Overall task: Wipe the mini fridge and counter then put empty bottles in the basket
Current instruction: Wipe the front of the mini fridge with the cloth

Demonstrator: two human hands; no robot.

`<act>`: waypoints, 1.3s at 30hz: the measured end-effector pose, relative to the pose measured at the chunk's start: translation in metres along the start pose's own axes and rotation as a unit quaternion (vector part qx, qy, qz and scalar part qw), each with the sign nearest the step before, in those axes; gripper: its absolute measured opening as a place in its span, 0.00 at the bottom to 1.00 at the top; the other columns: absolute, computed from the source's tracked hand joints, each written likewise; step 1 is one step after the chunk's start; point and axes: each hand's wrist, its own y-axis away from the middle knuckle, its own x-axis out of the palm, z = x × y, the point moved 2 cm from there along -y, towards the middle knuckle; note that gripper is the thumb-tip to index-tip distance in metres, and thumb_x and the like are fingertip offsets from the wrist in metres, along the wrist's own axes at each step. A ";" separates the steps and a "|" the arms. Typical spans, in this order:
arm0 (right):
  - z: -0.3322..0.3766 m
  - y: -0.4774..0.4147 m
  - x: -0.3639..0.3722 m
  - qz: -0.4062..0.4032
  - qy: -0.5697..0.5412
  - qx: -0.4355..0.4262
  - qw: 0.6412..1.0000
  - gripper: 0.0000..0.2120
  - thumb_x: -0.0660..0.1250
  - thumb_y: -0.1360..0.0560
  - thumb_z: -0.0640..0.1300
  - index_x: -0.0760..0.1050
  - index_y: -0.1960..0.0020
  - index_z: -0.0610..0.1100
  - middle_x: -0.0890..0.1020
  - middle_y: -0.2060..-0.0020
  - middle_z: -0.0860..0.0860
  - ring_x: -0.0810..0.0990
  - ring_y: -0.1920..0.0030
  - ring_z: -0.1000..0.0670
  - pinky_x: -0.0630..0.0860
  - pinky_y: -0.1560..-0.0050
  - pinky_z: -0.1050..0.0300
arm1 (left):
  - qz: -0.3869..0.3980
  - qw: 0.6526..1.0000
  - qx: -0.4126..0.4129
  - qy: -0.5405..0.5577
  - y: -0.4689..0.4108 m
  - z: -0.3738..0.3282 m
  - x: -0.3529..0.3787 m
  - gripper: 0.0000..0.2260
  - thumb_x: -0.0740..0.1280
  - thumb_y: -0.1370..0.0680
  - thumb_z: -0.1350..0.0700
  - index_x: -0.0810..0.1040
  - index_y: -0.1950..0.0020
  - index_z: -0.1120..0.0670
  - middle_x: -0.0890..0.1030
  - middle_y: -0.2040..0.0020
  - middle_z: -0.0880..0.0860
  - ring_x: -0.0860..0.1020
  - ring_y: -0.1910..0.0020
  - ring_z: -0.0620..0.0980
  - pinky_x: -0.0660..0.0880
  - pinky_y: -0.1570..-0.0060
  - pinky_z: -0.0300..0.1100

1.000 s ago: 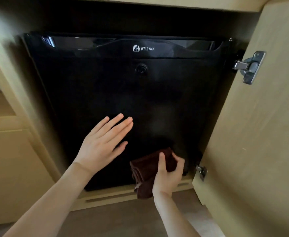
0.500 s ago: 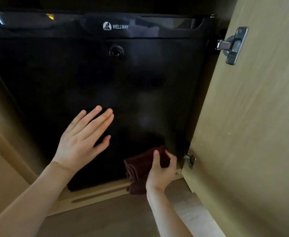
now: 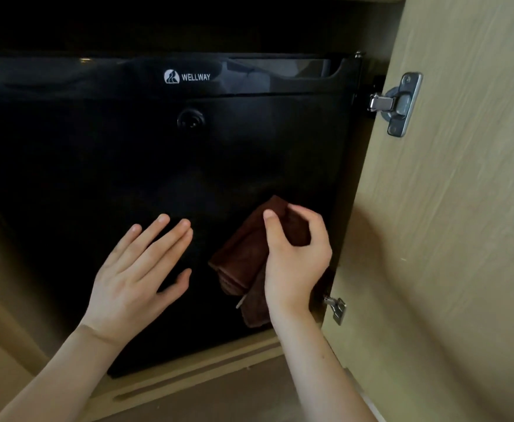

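A black mini fridge [image 3: 127, 153] with a WELLWAY logo fills the cabinet opening, its door closed. My left hand [image 3: 136, 275] lies flat against the lower door, fingers spread, holding nothing. My right hand [image 3: 295, 257] grips a folded dark brown cloth [image 3: 243, 257] and presses it on the door's lower right part. No bottles or basket are in view.
The wooden cabinet door [image 3: 456, 239] stands open at the right, with a metal hinge [image 3: 398, 103] near its top and a second hinge [image 3: 336, 309] lower down. A wooden plinth with a slot [image 3: 188, 379] runs below the fridge, with the floor in front.
My right hand has slid the cloth upward on the fridge door from near its bottom edge. The view has moved closer. My left hand stays flat on the door.
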 end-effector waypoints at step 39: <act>-0.011 -0.016 -0.031 -0.082 0.012 0.107 0.991 0.09 0.75 0.27 0.47 0.81 0.47 0.51 0.84 0.51 0.56 0.81 0.48 0.58 0.79 0.41 0.50 | 0.020 0.999 0.019 -0.031 -0.046 -0.018 0.002 0.27 0.65 0.21 0.49 0.65 0.23 0.54 0.63 0.21 0.49 0.59 0.21 0.50 0.54 0.22 0.51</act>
